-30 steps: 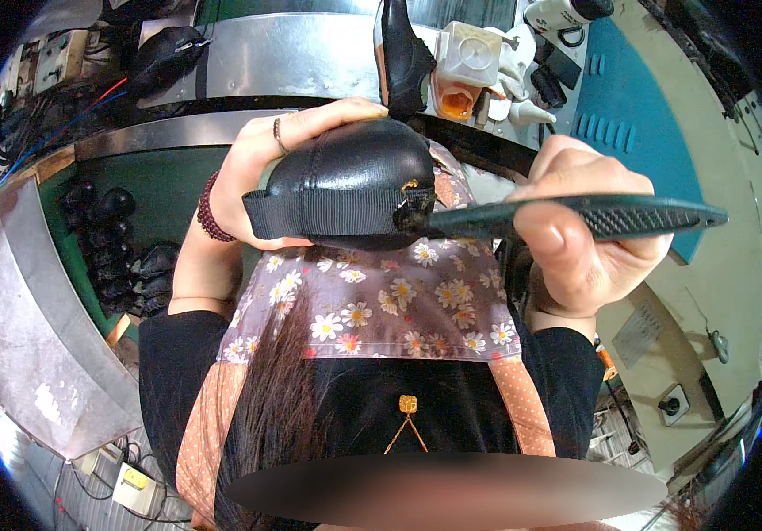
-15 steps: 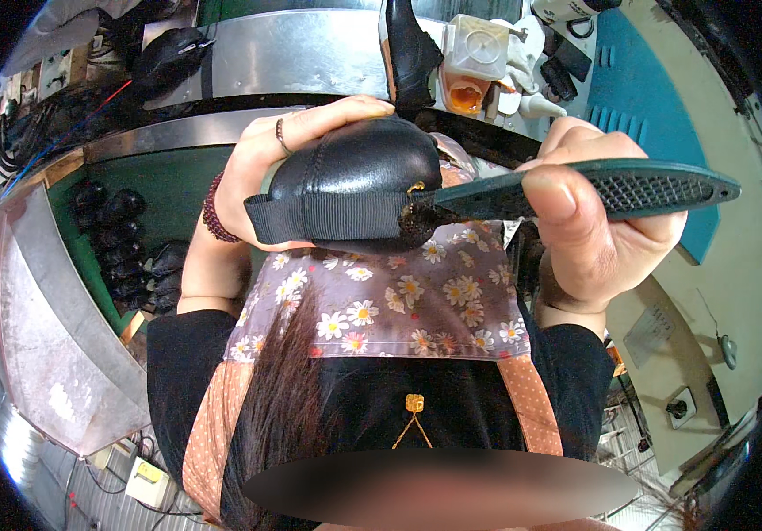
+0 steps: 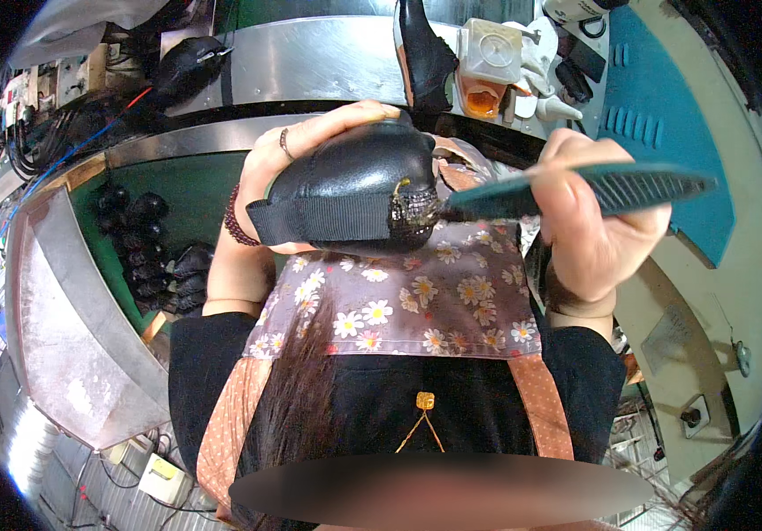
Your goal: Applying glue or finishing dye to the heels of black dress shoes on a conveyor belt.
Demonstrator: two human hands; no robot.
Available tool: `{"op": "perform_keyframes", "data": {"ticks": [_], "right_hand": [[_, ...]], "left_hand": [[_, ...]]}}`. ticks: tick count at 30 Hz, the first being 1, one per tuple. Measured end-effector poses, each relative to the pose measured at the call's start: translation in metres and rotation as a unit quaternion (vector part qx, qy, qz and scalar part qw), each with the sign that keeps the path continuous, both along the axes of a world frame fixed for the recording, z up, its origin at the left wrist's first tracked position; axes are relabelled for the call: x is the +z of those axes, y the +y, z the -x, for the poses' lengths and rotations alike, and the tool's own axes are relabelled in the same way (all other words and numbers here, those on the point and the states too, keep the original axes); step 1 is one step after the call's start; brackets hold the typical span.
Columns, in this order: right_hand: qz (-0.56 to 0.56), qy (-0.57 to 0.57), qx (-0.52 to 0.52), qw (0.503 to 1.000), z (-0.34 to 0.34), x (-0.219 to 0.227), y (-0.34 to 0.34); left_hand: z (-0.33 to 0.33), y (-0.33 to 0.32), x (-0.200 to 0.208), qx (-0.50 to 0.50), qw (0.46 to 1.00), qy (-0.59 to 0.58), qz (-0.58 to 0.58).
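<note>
My left hand (image 3: 261,164) is wrapped round a shiny black leather shoe (image 3: 354,164), held up in front of the flowered apron. A ribbed black band (image 3: 323,219) runs along the shoe's near side, and its left end stands free. Thumb and fingers of my right hand (image 3: 589,221) are closed on a dark green brush (image 3: 664,188), handle pointing right. Its tip touches the shoe at the band's right end. There a wet, glossy dark patch (image 3: 412,212) shows, with a yellowish streak above it.
Beyond my hands, another black shoe (image 3: 425,66) stands on the metal bench (image 3: 310,66). Beside it is a translucent box (image 3: 491,51) with orange stuff at its front. Several dark shoes (image 3: 137,239) lie in a green-lined bin at left. A teal panel (image 3: 677,133) is at right.
The shoe has tilted a little in my left hand. The brush has tipped and shifted slightly left, and the wet patch at the band's end looks larger. The whole view has shifted slightly.
</note>
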State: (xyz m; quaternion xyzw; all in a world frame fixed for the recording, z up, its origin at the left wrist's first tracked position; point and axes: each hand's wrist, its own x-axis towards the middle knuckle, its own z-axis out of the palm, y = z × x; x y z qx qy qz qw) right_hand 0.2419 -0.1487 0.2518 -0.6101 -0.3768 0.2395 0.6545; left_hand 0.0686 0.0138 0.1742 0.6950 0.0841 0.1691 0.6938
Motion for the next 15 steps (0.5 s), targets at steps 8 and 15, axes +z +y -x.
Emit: {"op": "perform_keyframes", "data": {"ticks": [8,15], "right_hand": [[-0.042,-0.026,-0.006,0.999,0.001,-0.001,-0.002],[-0.049,-0.071,-0.008,0.996,-0.011,-0.003,-0.013]], "left_hand": [[0.000,-0.011,0.006,0.071,0.997,-0.004,0.005],[0.003,-0.002,0.003,0.031,0.999,-0.017,-0.004]]}}
